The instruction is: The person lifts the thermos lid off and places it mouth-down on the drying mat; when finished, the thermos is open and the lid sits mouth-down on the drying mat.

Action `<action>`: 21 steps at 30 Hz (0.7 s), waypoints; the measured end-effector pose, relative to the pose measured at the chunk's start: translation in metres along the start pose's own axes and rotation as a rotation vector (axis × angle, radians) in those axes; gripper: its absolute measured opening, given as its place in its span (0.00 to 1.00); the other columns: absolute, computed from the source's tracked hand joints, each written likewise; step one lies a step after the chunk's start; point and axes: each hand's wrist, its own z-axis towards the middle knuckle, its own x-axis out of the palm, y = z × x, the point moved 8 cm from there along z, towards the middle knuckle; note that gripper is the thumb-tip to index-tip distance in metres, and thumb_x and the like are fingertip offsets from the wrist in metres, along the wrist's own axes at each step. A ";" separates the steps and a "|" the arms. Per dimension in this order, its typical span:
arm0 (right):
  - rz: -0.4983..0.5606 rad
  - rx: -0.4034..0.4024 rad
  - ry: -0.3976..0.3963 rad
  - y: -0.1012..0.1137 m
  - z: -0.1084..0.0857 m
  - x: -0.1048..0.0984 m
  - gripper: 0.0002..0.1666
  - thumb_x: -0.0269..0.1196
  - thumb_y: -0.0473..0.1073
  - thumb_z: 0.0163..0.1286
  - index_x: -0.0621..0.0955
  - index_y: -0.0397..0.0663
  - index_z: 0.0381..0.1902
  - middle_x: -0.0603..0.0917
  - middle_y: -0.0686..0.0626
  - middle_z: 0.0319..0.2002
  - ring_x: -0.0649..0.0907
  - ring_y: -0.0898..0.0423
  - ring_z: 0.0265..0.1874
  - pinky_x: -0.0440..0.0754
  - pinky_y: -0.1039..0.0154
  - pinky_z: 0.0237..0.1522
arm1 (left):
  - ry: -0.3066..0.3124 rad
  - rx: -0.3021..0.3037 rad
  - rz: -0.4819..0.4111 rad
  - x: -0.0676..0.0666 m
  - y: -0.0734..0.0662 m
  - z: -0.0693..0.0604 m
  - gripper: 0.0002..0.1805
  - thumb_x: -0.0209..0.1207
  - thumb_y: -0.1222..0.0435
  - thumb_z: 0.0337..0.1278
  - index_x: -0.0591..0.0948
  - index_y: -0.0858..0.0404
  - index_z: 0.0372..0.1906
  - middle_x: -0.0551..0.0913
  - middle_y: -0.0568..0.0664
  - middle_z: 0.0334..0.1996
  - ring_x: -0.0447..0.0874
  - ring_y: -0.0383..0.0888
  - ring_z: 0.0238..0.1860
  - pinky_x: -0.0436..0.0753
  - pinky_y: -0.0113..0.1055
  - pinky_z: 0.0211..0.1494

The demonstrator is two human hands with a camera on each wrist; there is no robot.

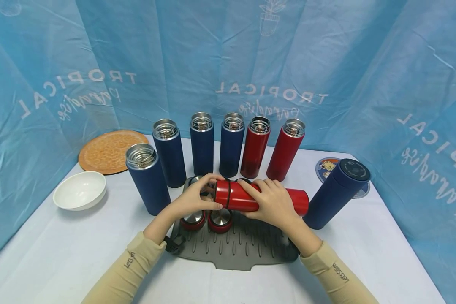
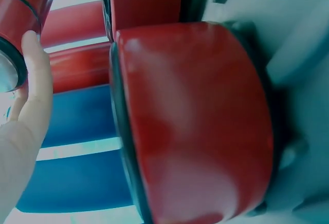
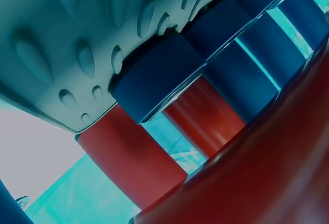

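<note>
A red thermos bottle (image 1: 243, 196) lies level in the air above a grey ridged mat (image 1: 247, 251), its capped end to the left. My left hand (image 1: 195, 198) grips the cap end with thumb and fingers. Around the bottle's body curls my right hand (image 1: 271, 202). Below, two red lids (image 1: 220, 220) with steel-coloured tops sit on the mat's left part; one red lid (image 2: 195, 126) fills much of the left wrist view. Blue lids (image 3: 159, 75) also stand on the mat in the right wrist view, mostly hidden by the hands and bottle in the head view.
Behind the mat stand several lidless blue bottles (image 1: 202, 145) and two lidless red bottles (image 1: 286, 150). A capped blue bottle (image 1: 332, 196) stands at right by a round patterned mat (image 1: 324, 169). At left are a white bowl (image 1: 80, 192) and an orange round board (image 1: 110, 152).
</note>
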 end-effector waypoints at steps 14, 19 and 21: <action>0.002 -0.005 0.011 0.002 0.000 -0.001 0.52 0.74 0.64 0.36 0.70 0.60 0.62 0.81 0.46 0.40 0.79 0.49 0.37 0.78 0.54 0.41 | -0.062 -0.150 0.040 -0.001 0.000 0.002 0.30 0.50 0.55 0.65 0.56 0.58 0.67 0.78 0.56 0.31 0.78 0.53 0.26 0.80 0.45 0.31; 0.005 -0.010 -0.003 0.002 0.001 -0.003 0.51 0.74 0.63 0.35 0.71 0.60 0.61 0.81 0.46 0.40 0.79 0.49 0.37 0.78 0.53 0.41 | -0.095 -0.210 0.080 -0.003 0.014 0.006 0.29 0.38 0.45 0.68 0.62 0.58 0.65 0.79 0.57 0.24 0.79 0.47 0.24 0.80 0.40 0.29; 0.002 -0.011 -0.003 0.002 0.001 -0.003 0.52 0.74 0.63 0.35 0.71 0.60 0.61 0.81 0.46 0.40 0.79 0.49 0.37 0.78 0.53 0.41 | -0.081 -0.203 0.063 -0.003 0.013 0.006 0.32 0.33 0.42 0.67 0.61 0.57 0.66 0.80 0.59 0.33 0.81 0.49 0.29 0.81 0.41 0.32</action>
